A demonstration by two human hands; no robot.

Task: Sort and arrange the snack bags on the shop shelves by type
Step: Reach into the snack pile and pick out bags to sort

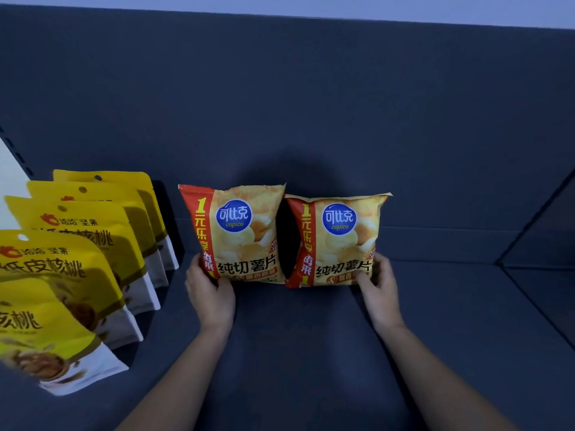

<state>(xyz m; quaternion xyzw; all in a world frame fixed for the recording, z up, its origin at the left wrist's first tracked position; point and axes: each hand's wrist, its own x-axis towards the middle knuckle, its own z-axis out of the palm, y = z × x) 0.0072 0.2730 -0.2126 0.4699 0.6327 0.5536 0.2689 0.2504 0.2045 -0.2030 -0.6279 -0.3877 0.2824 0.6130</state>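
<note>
Both grips are closed on chip bags: the left grip (210,290), a bare hand, pinches the lower left corner of the left chip bag (241,234) with its thumb across the front, and the right grip (378,287) holds the lower right corner of the right chip bag (339,244) in the same way. The two bags stand upright just below the middle of the frame, side by side, their lower corners seeming to touch and a dark gap between them higher up. Each bears a round blue badge reading "可比克 copico", black characters "纯切薯片" low on the front, and a red band down its left edge with yellow writing that begins "1元乐享"; pale crisps are pictured behind. At the lower left of the frame four yellow walnut pouches (62,293) stand one behind the other in a row that runs back toward the rear panel, each with a hang hole at the top. The nearer ones read "洽洽 坚果" and "纸皮核桃", with a walnut picture and a white base. Everything stands on a dark blue shelf (295,353) with a back panel (311,104) of the same colour. A slotted upright (18,157) shows at the left edge, and a strip of pale wall (311,4) runs along the top.
</note>
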